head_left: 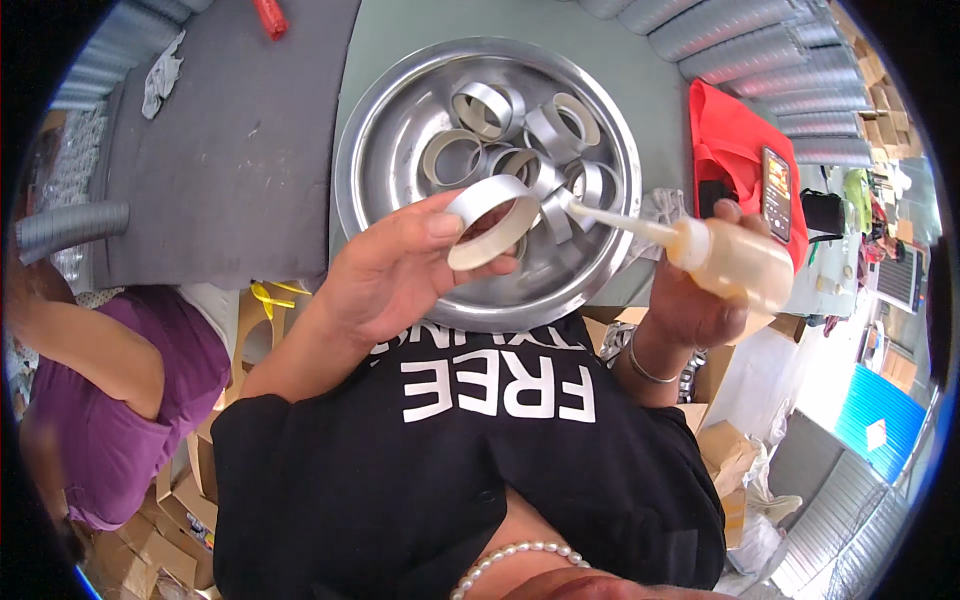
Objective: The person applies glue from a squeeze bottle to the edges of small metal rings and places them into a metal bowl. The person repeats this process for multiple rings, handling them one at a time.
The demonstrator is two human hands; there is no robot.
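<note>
My left hand point(410, 255) grips a silver metal ring point(488, 255) with a pale inner face, held tilted above the near part of a round steel basin point(365, 200). In my right hand point(690, 290) is a squeeze bottle point(745, 265) of amber liquid, lying nearly level. Its long white nozzle point(620, 219) points left toward the ring, its tip a little apart from it. Several similar rings point(563, 125) lie jumbled in the basin. The fingers behind the bottle are partly hidden.
A red bag point(725, 115) with a phone point(775, 190) on it lies right of the basin. Silver ribbed ducts point(740, 50) line the far right. A dark grey mat point(235, 140) covers the left. A person in purple point(120, 390) works at left, near a duct piece point(72, 230).
</note>
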